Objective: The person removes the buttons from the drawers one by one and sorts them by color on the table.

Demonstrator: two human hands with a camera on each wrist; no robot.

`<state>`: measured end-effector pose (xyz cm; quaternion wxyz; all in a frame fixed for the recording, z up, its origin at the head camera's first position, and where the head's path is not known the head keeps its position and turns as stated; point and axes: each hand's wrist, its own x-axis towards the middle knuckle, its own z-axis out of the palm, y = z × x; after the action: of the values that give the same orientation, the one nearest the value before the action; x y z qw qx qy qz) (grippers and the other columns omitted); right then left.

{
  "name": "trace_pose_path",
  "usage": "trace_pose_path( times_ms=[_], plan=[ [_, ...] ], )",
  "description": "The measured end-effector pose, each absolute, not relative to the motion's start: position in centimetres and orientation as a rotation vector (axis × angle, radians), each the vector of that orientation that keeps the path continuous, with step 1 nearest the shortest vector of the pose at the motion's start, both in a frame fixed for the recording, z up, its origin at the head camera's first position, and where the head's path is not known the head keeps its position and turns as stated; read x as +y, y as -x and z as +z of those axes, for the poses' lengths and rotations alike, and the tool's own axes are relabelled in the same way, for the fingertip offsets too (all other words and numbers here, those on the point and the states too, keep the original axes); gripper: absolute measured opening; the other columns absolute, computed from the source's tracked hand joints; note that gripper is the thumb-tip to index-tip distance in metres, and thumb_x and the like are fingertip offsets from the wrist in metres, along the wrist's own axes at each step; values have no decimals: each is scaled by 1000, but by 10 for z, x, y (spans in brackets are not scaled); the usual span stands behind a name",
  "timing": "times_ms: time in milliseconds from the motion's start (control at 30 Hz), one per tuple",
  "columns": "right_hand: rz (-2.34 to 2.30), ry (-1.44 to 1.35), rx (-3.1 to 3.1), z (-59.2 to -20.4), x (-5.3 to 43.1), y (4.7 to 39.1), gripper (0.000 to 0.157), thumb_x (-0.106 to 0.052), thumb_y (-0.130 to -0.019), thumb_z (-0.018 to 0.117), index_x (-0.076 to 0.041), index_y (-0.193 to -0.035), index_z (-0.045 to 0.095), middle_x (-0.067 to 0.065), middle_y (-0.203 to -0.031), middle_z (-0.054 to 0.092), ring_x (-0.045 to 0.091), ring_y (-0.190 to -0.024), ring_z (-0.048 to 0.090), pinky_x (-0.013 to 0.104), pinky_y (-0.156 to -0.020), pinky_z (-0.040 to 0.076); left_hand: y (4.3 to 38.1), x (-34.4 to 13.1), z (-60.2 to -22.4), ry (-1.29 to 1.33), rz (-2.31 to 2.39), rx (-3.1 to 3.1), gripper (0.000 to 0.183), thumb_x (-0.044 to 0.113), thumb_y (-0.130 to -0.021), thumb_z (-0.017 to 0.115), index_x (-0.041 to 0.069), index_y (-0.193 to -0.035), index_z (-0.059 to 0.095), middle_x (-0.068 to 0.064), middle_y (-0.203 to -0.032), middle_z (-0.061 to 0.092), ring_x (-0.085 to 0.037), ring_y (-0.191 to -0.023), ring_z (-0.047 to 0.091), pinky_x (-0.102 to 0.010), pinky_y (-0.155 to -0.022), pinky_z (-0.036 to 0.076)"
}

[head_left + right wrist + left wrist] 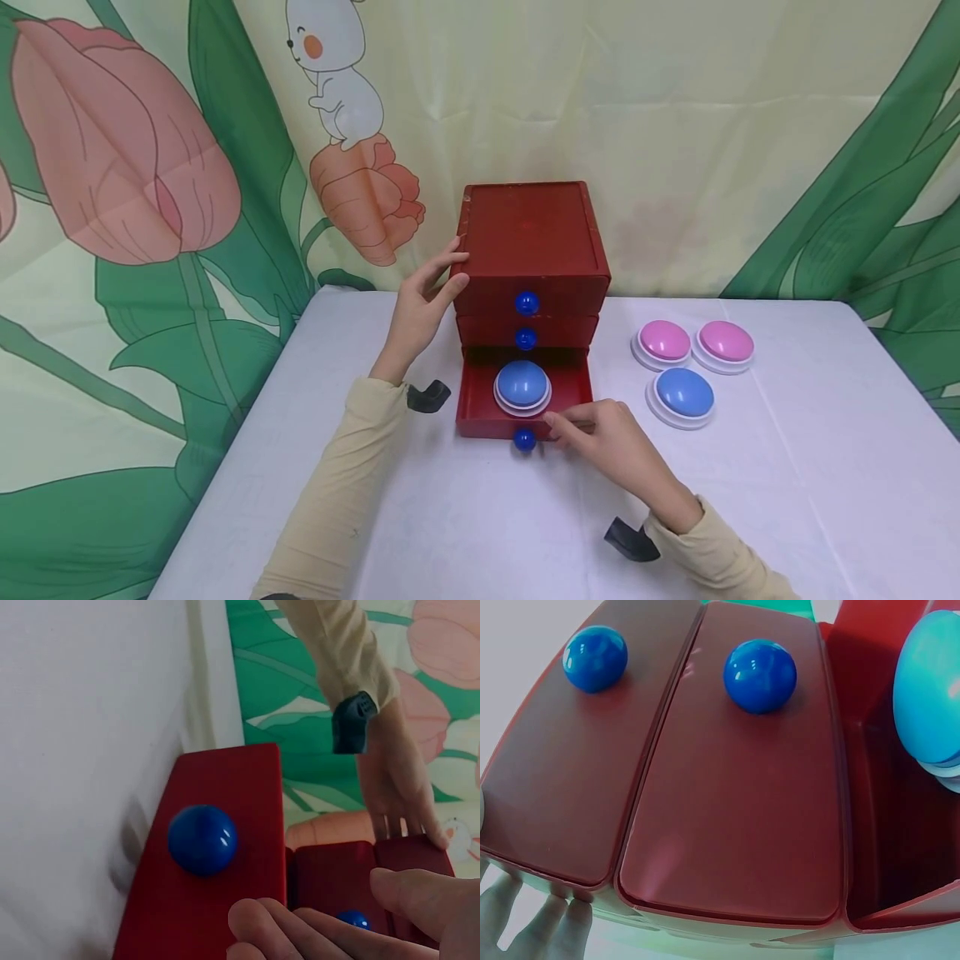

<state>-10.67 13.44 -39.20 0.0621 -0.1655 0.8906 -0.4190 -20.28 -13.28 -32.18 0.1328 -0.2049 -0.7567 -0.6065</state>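
A red cabinet of small drawers with blue ball knobs stands at the table's back. Its bottom drawer is pulled out, and a blue dome button on a white base sits inside. My left hand rests against the cabinet's upper left side, thumb near the front corner; its fingertips show along that side in the left wrist view. My right hand is at the right end of the drawer's front edge. The right wrist view shows its thumb and fingers apart beside the drawer front; contact is unclear.
On the white table, right of the cabinet, stand a pink button, another pink button and a blue button. A printed curtain hangs close behind the cabinet. Dark wrist-worn pieces stick out from both sleeves.
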Motion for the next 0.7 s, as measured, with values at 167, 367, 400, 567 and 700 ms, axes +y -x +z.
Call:
trace_pose_path(
  times_ms=[167, 367, 400, 567, 700],
  plan=[
    [-1284, 469, 2691, -388, 139, 111, 28, -33, -94, 69, -8, -99, 80, -3, -78, 75, 9, -75, 72, 22, -71, 57, 202, -133, -321, 593, -1752, -2202, 37, 9, -99, 59, -1, -134, 58, -10, -156, 41, -23, -145, 38, -46, -109, 44],
    [-1305, 411, 2673, -384, 140, 119, 33, -36, -92, 71, -7, -105, 78, -2, -78, 75, 14, -75, 72, 22, -68, 57, 202, -133, -321, 585, -1747, -2204, 37, 10, -99, 59, 0, -134, 58, -10, -156, 41, -24, -145, 39, -45, -110, 43],
    [-1306, 418, 2676, -384, 140, 120, 33, -36, -92, 71, -7, -106, 78, -2, -78, 75, 14, -74, 71, 23, -66, 57, 202, -133, -321, 586, -1748, -2202, 37, 10, -99, 59, 0, -134, 58, -10, -156, 41, -24, -145, 39, -45, -110, 43],
    [-1310, 452, 2717, -385, 138, 126, 26, -28, -90, 74, -7, -104, 78, 1, -80, 74, 12, -71, 69, 23, -61, 57, 203, -133, -321, 594, -1751, -2198, 37, 9, -99, 59, -1, -134, 58, -11, -156, 41, -25, -145, 39, -45, -110, 44],
    [-1300, 480, 2755, -388, 136, 132, 24, -22, -89, 76, -6, -106, 77, 4, -91, 76, 13, -76, 70, 22, -67, 58, 203, -133, -322, 592, -1748, -2200, 37, 9, -99, 59, -1, -134, 58, -11, -156, 41, -24, -145, 39, -45, -109, 44]
  ],
)
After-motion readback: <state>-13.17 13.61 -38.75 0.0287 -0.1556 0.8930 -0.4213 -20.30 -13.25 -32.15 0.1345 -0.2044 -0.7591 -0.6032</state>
